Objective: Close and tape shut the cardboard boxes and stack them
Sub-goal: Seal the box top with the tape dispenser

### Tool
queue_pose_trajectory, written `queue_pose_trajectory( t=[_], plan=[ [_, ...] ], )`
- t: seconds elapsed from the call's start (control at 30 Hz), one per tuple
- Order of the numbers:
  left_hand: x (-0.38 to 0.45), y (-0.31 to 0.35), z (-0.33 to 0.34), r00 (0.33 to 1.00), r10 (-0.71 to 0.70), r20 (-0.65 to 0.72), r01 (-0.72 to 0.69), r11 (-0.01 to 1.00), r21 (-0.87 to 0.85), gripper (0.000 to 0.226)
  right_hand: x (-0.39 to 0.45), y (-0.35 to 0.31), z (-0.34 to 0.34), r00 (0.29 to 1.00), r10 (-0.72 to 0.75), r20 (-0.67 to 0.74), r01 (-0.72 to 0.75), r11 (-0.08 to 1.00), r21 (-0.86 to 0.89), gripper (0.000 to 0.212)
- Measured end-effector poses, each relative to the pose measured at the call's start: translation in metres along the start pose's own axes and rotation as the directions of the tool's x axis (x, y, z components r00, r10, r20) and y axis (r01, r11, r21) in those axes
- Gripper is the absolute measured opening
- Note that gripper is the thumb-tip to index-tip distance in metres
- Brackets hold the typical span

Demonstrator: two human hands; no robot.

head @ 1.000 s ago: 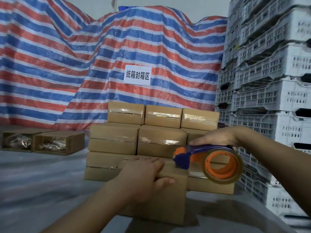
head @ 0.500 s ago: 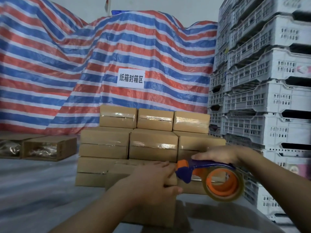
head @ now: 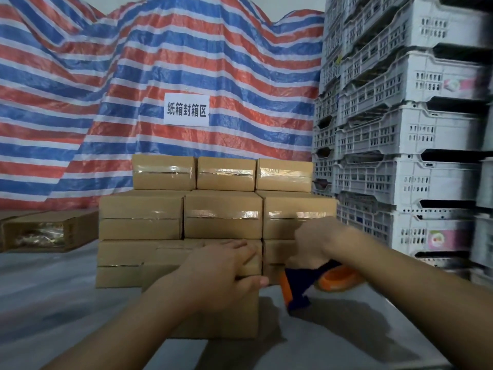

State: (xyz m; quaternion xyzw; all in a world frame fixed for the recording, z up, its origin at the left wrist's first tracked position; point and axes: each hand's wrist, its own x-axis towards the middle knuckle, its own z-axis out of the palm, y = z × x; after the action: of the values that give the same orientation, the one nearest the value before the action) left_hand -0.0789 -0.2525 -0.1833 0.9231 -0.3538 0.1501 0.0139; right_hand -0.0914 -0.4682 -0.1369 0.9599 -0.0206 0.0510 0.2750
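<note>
My left hand (head: 221, 273) lies flat atop the near cardboard box (head: 213, 313), thumb down its right edge. My right hand (head: 316, 243) grips the tape dispenser (head: 306, 283) at that edge, between box and crates (head: 400, 129); bare floor lies beneath.

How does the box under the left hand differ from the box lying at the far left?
The box under the left hand stands closed in front of the stack; the far-left box lies apart from it, its open side facing the camera with shiny contents showing. The near box is pressed down from above; nobody touches the far-left one. The tape dispenser in the right hand is beside the near box only. Both are plain brown cardboard.
</note>
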Motion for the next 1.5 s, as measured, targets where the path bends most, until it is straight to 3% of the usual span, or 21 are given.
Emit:
queue_pose_trajectory(
  t=[0.1,0.17,0.33,0.57,0.67,0.73,0.8,0.87,0.93,1.03,1.13,1.37,1.5],
  plan=[
    [0.0,0.001,0.001,1.0,-0.005,-0.008,0.005,1.0,-0.001,0.071,-0.012,-0.001,0.037,0.954,0.114,-0.277,-0.083,0.989,0.12,0.06],
    [0.001,0.002,0.003,1.0,-0.005,-0.018,0.005,1.0,-0.004,0.07,-0.02,-0.01,0.061,0.91,0.233,-0.344,-0.159,0.96,0.229,0.064],
    [0.002,0.002,0.004,0.999,0.002,-0.05,-0.003,1.0,-0.017,0.07,-0.035,-0.031,0.102,0.862,0.365,-0.352,-0.241,0.906,0.348,0.069],
    [0.001,0.004,0.003,0.998,0.016,-0.053,-0.016,1.0,-0.006,0.068,-0.041,-0.031,0.09,0.883,0.382,-0.274,-0.265,0.886,0.38,0.072],
    [0.002,0.003,0.004,0.998,0.018,-0.054,-0.018,1.0,-0.001,0.068,-0.043,-0.025,0.062,0.818,0.434,-0.378,-0.209,0.836,0.507,0.075],
    [0.002,0.003,0.004,0.999,0.018,-0.05,-0.019,1.0,-0.011,0.068,-0.04,-0.022,0.041,0.757,0.493,-0.43,-0.002,0.659,0.752,0.069],
    [0.003,0.003,0.004,0.998,0.02,-0.052,-0.021,1.0,-0.013,0.068,-0.03,-0.023,0.015,0.787,0.525,-0.324,0.207,0.271,0.94,0.073],
    [0.003,0.003,0.004,0.998,0.019,-0.055,-0.02,1.0,-0.021,0.069,-0.012,-0.029,-0.007,0.851,0.487,-0.197,0.283,-0.107,0.953,0.065],
    [0.002,0.002,0.005,0.998,0.018,-0.064,-0.02,0.999,-0.029,0.071,0.001,-0.041,-0.028,0.887,0.431,-0.165,0.326,-0.331,0.886,0.056],
    [0.002,0.0,0.006,0.996,-0.004,-0.093,-0.004,0.997,-0.082,0.091,0.012,-0.066,-0.038,0.924,0.348,-0.157,0.303,-0.416,0.857,0.061],
    [0.002,0.0,0.007,0.993,-0.012,-0.117,-0.001,0.994,-0.107,0.106,0.015,-0.092,-0.027,0.967,0.239,-0.086,0.179,-0.403,0.897,0.063],
    [0.003,0.003,0.008,0.996,-0.015,-0.084,0.01,0.998,-0.062,0.124,-0.007,-0.112,0.006,0.984,0.172,0.054,0.054,-0.565,0.823,0.07],
    [-0.002,0.002,-0.001,0.999,-0.001,-0.041,-0.007,0.981,-0.194,0.121,-0.017,-0.117,0.013,0.983,0.165,0.082,0.031,-0.586,0.81,0.059]
  ],
)
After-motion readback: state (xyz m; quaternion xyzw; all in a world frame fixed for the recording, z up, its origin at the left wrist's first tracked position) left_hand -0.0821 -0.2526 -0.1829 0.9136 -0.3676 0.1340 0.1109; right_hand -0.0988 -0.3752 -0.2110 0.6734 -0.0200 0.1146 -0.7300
